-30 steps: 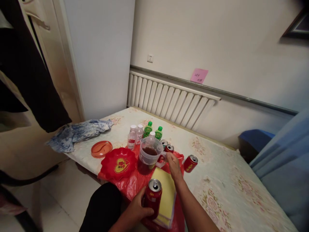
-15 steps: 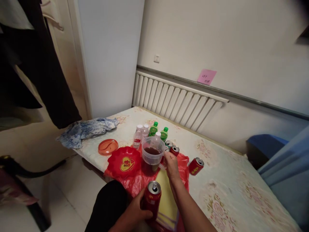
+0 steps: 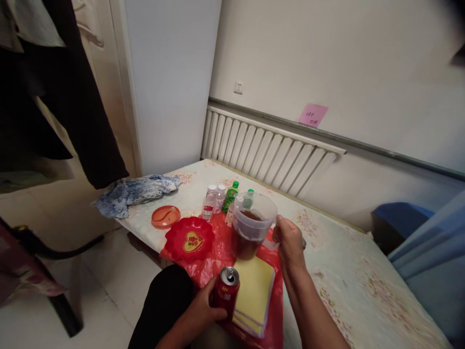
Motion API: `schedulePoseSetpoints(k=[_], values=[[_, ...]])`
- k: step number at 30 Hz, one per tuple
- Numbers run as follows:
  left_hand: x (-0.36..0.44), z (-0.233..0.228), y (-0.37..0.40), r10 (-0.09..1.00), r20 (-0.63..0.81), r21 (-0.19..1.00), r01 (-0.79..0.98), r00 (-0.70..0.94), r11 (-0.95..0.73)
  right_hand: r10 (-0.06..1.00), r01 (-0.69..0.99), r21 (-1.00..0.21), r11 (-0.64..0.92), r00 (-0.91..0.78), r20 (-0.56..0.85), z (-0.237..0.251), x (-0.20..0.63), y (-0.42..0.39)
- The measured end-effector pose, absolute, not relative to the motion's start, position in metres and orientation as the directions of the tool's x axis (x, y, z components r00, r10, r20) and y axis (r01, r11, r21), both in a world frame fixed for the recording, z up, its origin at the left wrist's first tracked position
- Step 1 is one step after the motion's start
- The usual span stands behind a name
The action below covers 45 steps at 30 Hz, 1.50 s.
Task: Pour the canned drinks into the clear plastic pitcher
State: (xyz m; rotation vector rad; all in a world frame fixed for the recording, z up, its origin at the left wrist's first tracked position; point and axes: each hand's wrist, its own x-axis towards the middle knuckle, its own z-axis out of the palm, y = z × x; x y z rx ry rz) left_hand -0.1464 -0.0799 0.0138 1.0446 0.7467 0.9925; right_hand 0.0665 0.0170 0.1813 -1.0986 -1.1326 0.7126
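My right hand (image 3: 289, 240) grips the handle of a clear plastic pitcher (image 3: 251, 225) partly filled with dark brown liquid and holds it raised above the red plastic bag (image 3: 218, 252). At the near edge, my left hand (image 3: 203, 310) wraps around an opened red drink can (image 3: 226, 292), which stands upright beside a stack of yellow sheets (image 3: 255, 293). A red heart-patterned plate (image 3: 189, 238) lies left of the pitcher. Behind the pitcher stand small clear bottles (image 3: 212, 202) and green bottles (image 3: 231, 195), partly hidden by it.
An orange dish (image 3: 165, 216) and a crumpled blue-white cloth (image 3: 136, 193) lie at the far left of the floral-covered surface (image 3: 337, 271). A white radiator (image 3: 269, 155) runs along the wall. Dark clothing (image 3: 72, 92) hangs at left. My dark-clad knee (image 3: 165, 300) is below.
My right hand has lifted the pitcher off the red bag and brought it up and to the right, covering the cans behind it. My left hand keeps holding the opened can.
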Motion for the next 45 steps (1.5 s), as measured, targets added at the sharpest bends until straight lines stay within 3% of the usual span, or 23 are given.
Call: schedulePoseSetpoints(k=[11, 19, 27, 37, 45], values=[[-0.123, 0.014, -0.072, 0.907, 0.052, 0.907, -0.400, 0.418, 0.132, 0.899, 0.182, -0.958, 0.220, 0.343, 0.272, 0.211, 0.144, -0.061], [-0.103, 0.020, -0.064, 0.902, 0.090, 0.940, -0.336, 0.423, 0.064, 0.955, 0.314, -0.947, 0.062, 0.257, 0.148, 0.212, 0.185, -0.113], [-0.095, 0.032, -0.069, 0.918, 0.112, 0.978, -0.207, 0.380, -0.034, 0.979, 0.315, -0.947, -0.056, 0.204, 0.010, 0.204, 0.207, -0.139], [-0.091, 0.042, -0.077, 0.941, 0.103, 0.994, -0.058, 0.322, -0.089, 0.989, 0.492, -0.865, -0.097, 0.149, -0.026, 0.206, 0.205, -0.150], [-0.086, 0.044, -0.079, 0.939, 0.130, 0.991, -0.055, 0.319, -0.119, 0.994, 0.540, -0.837, -0.090, 0.102, -0.042, 0.212, 0.196, -0.151]])
